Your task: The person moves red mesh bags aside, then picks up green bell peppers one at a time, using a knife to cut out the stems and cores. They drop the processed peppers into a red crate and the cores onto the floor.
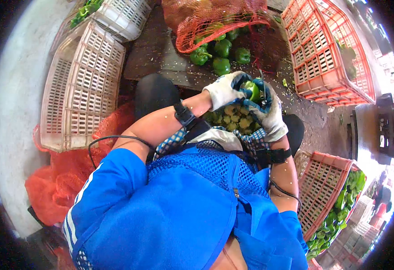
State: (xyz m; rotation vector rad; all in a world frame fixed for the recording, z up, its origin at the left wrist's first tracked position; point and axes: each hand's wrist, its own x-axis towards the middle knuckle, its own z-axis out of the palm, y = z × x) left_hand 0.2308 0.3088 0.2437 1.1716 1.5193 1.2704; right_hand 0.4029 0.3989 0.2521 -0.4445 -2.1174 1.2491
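Observation:
Both hands wear white work gloves with dark blue coated fingers. In my left hand (229, 89) is a green bell pepper (253, 91), partly hidden by the fingers; its pale inside or cut face shows. My right hand (269, 109) closes around the pepper's other side and also holds a thin metal tool (263, 90), perhaps a small knife, pointing away from me. Below the hands, between my knees, lies a heap of pale green pepper cores (234, 118); what holds them is mostly hidden. Whole green bell peppers (222, 48) lie just beyond the hands.
An orange-red mesh sack (213, 17) spills peppers onto a dark board (159, 50) strewn with seeds. Plastic crates stand left (92, 87) and right (322, 57). Another crate (322, 189) at lower right holds cut green peppers (342, 209). Red mesh sacks (58, 182) lie at my left.

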